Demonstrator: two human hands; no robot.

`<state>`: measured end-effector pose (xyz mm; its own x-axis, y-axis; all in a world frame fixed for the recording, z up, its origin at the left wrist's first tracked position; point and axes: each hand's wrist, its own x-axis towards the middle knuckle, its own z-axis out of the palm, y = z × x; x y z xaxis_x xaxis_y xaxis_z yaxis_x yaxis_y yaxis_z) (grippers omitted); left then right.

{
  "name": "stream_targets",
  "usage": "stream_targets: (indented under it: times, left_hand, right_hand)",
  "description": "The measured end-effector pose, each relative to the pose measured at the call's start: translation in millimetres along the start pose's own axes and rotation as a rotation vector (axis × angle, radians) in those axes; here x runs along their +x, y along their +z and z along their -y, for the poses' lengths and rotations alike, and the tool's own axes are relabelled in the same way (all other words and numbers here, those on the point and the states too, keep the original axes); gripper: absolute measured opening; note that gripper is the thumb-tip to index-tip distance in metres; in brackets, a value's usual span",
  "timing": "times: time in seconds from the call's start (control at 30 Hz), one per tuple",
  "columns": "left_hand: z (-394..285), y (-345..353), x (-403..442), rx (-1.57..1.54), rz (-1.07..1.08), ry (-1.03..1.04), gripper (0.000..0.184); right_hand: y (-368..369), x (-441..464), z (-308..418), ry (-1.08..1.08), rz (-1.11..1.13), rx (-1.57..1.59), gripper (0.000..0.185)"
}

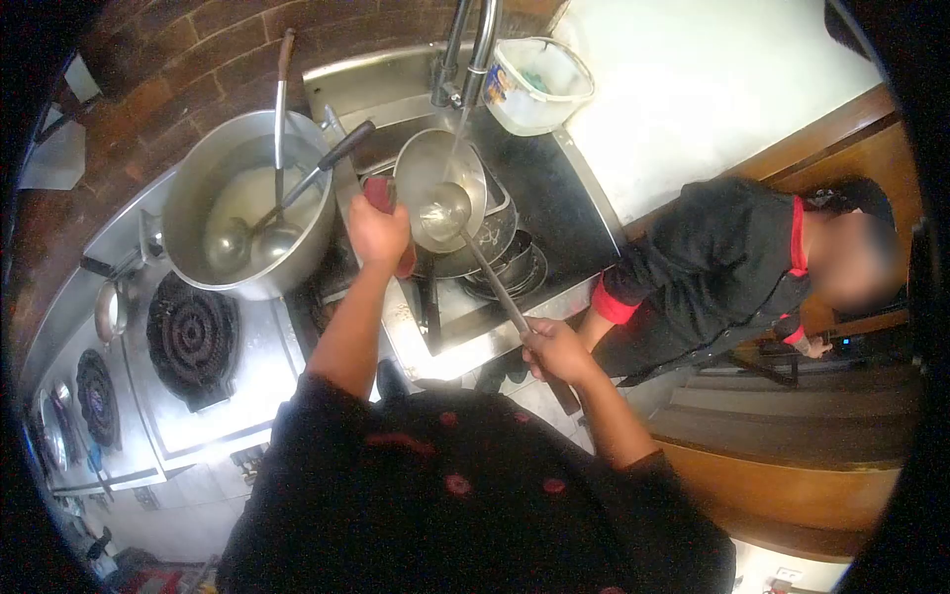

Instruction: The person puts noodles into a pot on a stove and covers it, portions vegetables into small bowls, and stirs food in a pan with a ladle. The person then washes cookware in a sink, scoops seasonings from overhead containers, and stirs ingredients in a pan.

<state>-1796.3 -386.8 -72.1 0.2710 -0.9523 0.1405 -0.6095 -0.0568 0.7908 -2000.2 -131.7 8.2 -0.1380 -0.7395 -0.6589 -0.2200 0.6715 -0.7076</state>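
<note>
The left grip [379,233] is wrapped firmly round a red cloth [405,259] at the side of a round metal pan [411,178] — I cannot tell whether a handle lies inside it. The right grip [557,350] has its fingers curled round the long shaft of a ladle [492,280], towards the end. The ladle's bowl sits inside the pan, under water [460,139] running from the tap [483,54], over the sink [594,188].

Both look stiff and hard to break. The pan probably grows heavier as water gathers, and its wet metal is likely slippery, so the cloth side seems the surest hold. The ladle should be lighter, best held on its shaft.

Stacked pans [520,262] lie below, limiting room downward. A plastic tub [539,99] stands just beside the tap. On the left, a tall pot [188,198] crowds the left arm — a dark ladle handle [346,145] leans out that way. The wider room is to the right, though a co-worker's cuff [616,300] is near.
</note>
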Motion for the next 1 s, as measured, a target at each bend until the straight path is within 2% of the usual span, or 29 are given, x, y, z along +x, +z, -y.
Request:
stream_targets:
  times: [0.03, 0.2, 0.23, 0.27, 0.3, 0.37, 0.4, 0.5, 0.53, 0.6, 0.67, 0.77, 0.8, 0.9, 1.0]
  left_hand:
    - [-1.6, -4.1, 3.4, 0.008, 0.012, -0.004, 0.055]
    - [2.7, -19.9, 15.3, -0.007, 0.093, -0.121, 0.059]
    - [11.1, -20.1, 17.1, -0.029, 0.102, -0.129, 0.06]
    - [23.1, -12.8, 21.6, 0.034, 0.188, -0.18, 0.07]
    - [24.1, -13.0, 19.8, 0.029, 0.196, -0.192, 0.068]
    - [20.2, -9.8, 15.2, 0.007, 0.217, -0.207, 0.064]
    - [34.5, 5.5, 25.2, 0.118, 0.399, -0.334, 0.07]
    - [48.1, 28.8, 29.4, 0.034, 0.364, -0.327, 0.067]
    - [49.9, 30.4, 33.0, -0.015, 0.416, -0.323, 0.063]
    - [52.2, 31.5, 37.2, -0.116, 0.52, -0.322, 0.057]
    - [51.2, 29.5, 35.8, -0.136, 0.493, -0.253, 0.05]
    - [45.9, 31.0, 36.5, -0.138, 0.486, -0.083, 0.046]
    - [42.0, 26.6, 36.3, -0.133, 0.482, -0.022, 0.046]
    - [29.9, 14.4, 35.9, -0.063, 0.543, -0.009, 0.051]
    - [51.5, 41.8, 50.7, 0.145, 0.57, -0.044, 0.054]
  right_hand:
    - [2.5, 1.8, 3.7, -0.015, 0.001, 0.018, 0.029]
    - [-20.1, 19.4, -6.7, -0.092, -0.21, -0.333, 0.026]
    - [-20.3, 26.9, -6.0, -0.096, -0.208, -0.299, 0.025]
    - [-18.9, 33.9, -4.2, -0.099, -0.206, -0.26, 0.025]
    - [-17.5, 40.8, -3.0, -0.102, -0.208, -0.219, 0.024]
    - [-3.7, 66.9, -7.9, -0.248, -0.204, -0.377, 0.021]
    - [-0.5, 74.7, -7.7, -0.322, -0.204, -0.46, 0.02]
    - [5.9, 28.8, 28.4, -0.118, -0.06, -0.251, 0.026]
    - [-1.3, 20.0, 26.8, -0.085, -0.044, -0.295, 0.026]
    - [-15.1, 8.7, 18.9, -0.118, -0.117, -0.445, 0.027]
    - [-21.5, 15.2, 8.7, -0.23, -0.216, -0.647, 0.029]
    - [-11.6, 51.8, -8.2, -0.406, -0.337, -0.632, 0.033]
    - [-10.6, 49.5, -3.6, -0.375, -0.292, -0.616, 0.034]
    - [-3.4, 26.6, 3.9, -0.309, -0.174, -0.585, 0.037]
    - [-10.9, 4.4, -1.1, -0.316, -0.164, -0.627, 0.041]
